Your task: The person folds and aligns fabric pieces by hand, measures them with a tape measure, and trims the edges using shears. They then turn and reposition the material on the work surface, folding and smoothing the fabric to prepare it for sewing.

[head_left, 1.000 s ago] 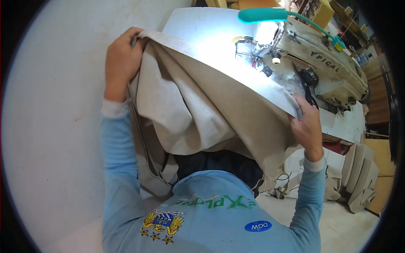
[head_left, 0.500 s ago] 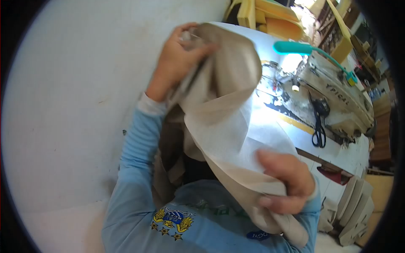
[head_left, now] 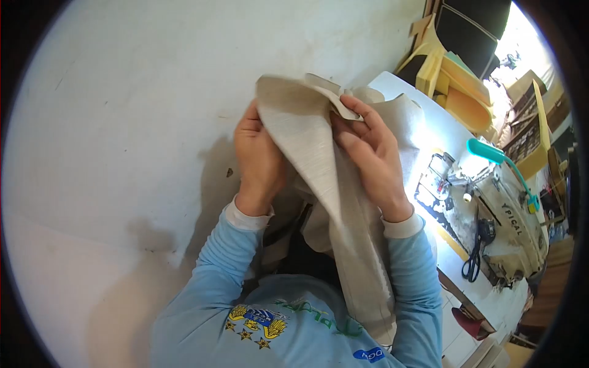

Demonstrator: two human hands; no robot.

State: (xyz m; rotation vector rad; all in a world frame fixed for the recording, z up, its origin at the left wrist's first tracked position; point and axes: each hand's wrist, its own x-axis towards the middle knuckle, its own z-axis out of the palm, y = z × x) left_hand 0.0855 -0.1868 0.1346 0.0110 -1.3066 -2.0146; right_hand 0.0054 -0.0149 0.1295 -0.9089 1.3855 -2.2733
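A large piece of beige fabric (head_left: pixel 307 141), perhaps upholstery material, is held up in front of my chest, its lower part hanging toward my lap. My left hand (head_left: pixel 261 162) grips its left edge, with the fingers partly hidden behind the cloth. On the other side, my right hand (head_left: pixel 371 156) pinches a folded edge between thumb and fingers. The top of the cloth flops over between both hands, and some of it spreads onto the white table behind my right hand.
To the right is a sewing machine (head_left: pixel 506 221) with a lit teal lamp (head_left: pixel 485 150). Black scissors (head_left: pixel 473 254) lie beside it on the white table (head_left: pixel 392 83). Yellow foam pieces (head_left: pixel 457 92) stand at the back. A pale wall (head_left: pixel 123 122) rises on the left.
My right hand has moved up from the lower right to the fabric's upper edge and now pinches it. The view has shifted, so the sewing machine appears lower and farther right.
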